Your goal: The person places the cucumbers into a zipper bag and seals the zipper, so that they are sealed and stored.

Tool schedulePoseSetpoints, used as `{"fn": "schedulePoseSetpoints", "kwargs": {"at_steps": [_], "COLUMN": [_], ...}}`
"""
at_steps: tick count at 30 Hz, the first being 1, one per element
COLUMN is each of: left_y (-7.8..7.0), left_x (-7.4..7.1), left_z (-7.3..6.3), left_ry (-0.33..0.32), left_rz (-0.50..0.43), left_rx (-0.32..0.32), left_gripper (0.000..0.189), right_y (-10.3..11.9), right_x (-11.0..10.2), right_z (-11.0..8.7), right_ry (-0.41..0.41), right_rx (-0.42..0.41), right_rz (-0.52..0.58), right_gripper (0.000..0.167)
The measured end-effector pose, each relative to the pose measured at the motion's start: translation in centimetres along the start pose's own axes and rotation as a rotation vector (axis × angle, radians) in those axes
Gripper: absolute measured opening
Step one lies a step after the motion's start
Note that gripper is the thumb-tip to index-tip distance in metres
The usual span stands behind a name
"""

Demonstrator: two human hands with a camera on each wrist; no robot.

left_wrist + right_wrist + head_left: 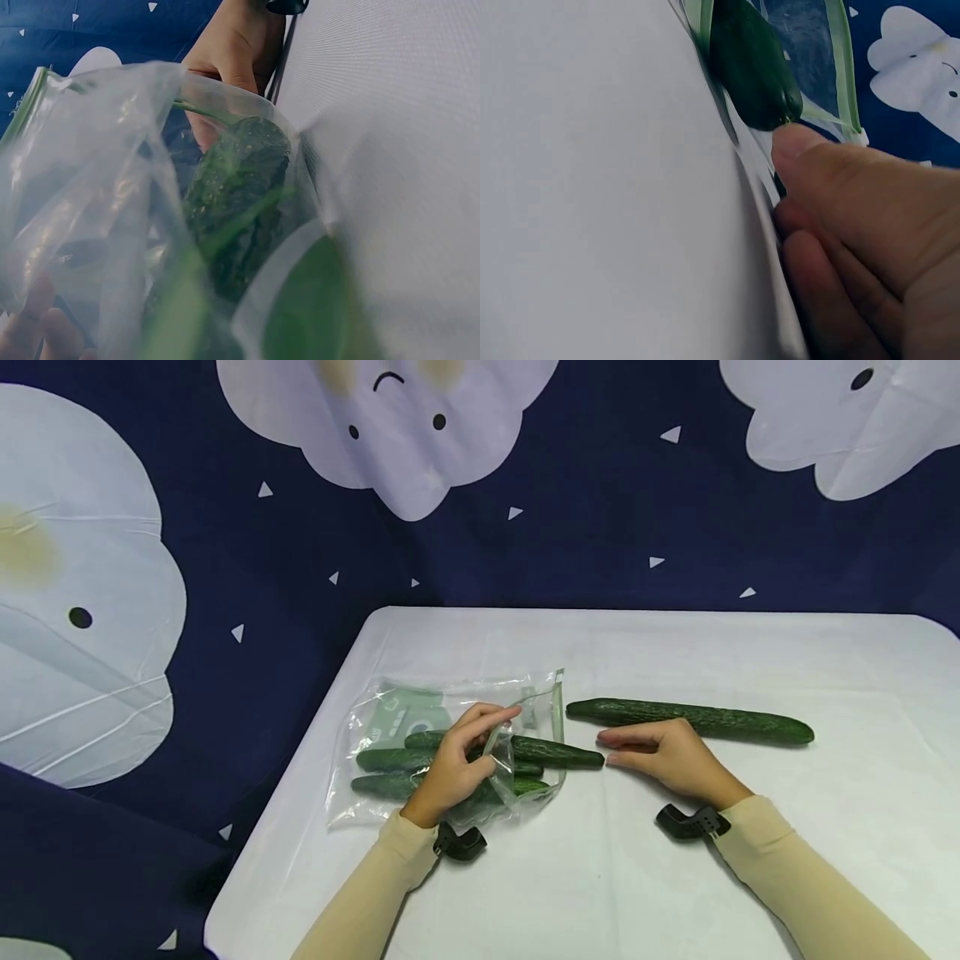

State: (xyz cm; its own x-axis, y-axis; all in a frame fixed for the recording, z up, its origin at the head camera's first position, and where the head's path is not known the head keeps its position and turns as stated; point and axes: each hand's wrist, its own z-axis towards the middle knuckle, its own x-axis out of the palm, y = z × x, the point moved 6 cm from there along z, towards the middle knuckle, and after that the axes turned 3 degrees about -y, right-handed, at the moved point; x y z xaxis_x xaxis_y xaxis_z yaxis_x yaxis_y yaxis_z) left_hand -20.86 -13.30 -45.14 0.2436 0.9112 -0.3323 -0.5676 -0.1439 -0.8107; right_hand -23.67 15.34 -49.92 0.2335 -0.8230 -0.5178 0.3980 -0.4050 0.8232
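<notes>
A clear zip bag with a green print lies on its side on the table, its mouth toward the right. My left hand pinches the bag's upper film near the mouth between thumb and fingers. One cucumber juts out of the opening. Below it, two more cucumbers lie inside, partly covered by the left hand. My right hand is at the jutting cucumber's end, fingers extended; in the right wrist view the thumb tip meets the stem end. Through the film, the left wrist view shows a bumpy cucumber end.
Another long cucumber lies on the white-covered table, just behind the right hand. A dark blue cloth with cloud faces hangs along the far and left sides of the table.
</notes>
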Motion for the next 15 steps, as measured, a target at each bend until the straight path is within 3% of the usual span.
{"fn": "schedulePoseSetpoints", "kwargs": {"at_steps": [4,11,15], "left_y": [-0.3,-3.5,-4.4], "left_x": [0.0,0.1,0.1], "left_z": [-0.1,0.6,0.7], "left_ry": [-0.002,0.0,0.0], "left_rz": [0.001,-0.004,0.001], "left_rx": [-0.006,-0.012,-0.019], "left_gripper": [0.07,0.064,0.064], "right_y": [0.1,0.2,0.4], "right_x": [0.2,0.3,0.6], "right_z": [0.0,-0.1,0.0], "right_ry": [-0.02,-0.051,-0.073], "right_rx": [-0.028,-0.038,-0.058], "right_rz": [-0.018,-0.019,-0.028], "right_gripper": [0.031,0.032,0.032]}}
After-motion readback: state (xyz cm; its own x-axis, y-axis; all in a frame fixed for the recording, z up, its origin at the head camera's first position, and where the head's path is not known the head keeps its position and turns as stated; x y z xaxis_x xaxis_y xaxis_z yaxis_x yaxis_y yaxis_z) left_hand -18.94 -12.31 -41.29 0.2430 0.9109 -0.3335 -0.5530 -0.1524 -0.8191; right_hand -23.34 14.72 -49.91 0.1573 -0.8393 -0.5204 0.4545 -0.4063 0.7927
